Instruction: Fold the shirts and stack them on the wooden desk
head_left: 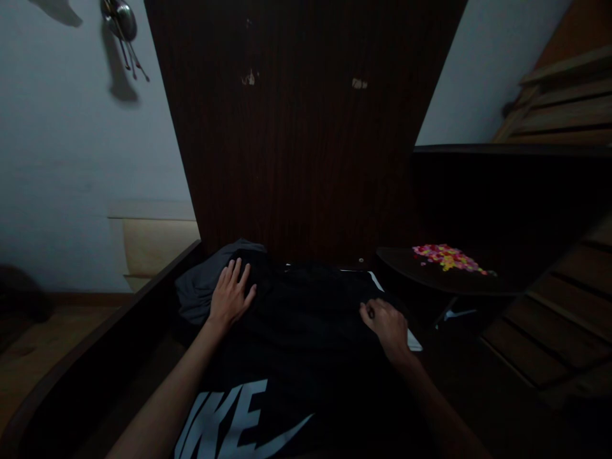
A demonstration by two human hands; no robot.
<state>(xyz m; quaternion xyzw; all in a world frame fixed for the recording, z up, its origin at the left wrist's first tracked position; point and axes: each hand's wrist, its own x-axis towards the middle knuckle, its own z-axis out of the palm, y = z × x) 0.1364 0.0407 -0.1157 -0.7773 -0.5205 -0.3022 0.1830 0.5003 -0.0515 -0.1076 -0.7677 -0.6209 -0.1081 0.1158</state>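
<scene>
A black garment (296, 344) with a pale NIKE print and swoosh lies spread out in front of me, the print nearest my body. Flat on its far left part rests my left hand (230, 294), fingers stretched and slightly apart. Beside and behind that hand is a bunched grey cloth (198, 287). My right hand (388, 324) is closed near the garment's right edge, thumb and fingers curled together. What its fingers hold, if anything, is lost in the dark. White edges of a flat thing (414, 342) show from under the garment on the right.
A tall dark wood panel (296, 140) stands right behind the garment. On the right, a small dark shelf (401, 261) bears a heap of colourful small pieces (449, 256). A raised dark wooden edge (105, 331) runs along the left. Wooden slats (568, 306) are at far right.
</scene>
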